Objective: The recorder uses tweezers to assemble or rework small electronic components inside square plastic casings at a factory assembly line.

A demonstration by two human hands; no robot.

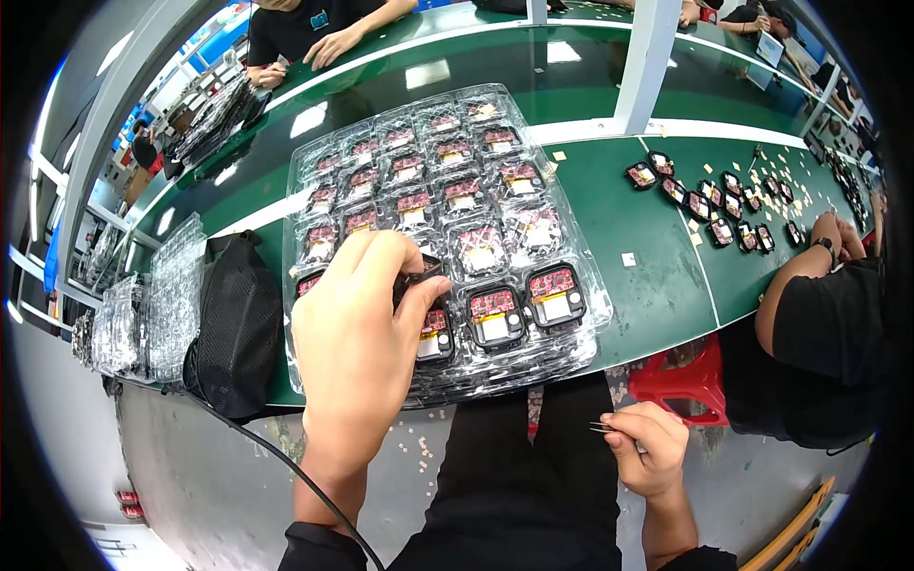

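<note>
A clear plastic tray [592, 303] lies before me on the green bench, its pockets holding several black-cased modules [495, 319] with red circuit boards and white labels. My left hand [354, 328] is over the tray's near left part, thumb and fingers pinched on a black case [419, 274], mostly hidden by the fingers. Under and beside that hand sits another module [435, 335] in its pocket. Beyond the bench edge, low on the right, my right hand [650, 445] is closed around thin metal tweezers [601, 427], whose tips point left and touch nothing.
A black mesh bag [238, 328] and stacked clear trays [171, 295] stand left; a black cable [276, 457] runs past my left forearm. Loose modules [700, 205] and small paper bits lie right, near a seated co-worker [819, 324] and a red stool [681, 381]. Another person [309, 33] works opposite.
</note>
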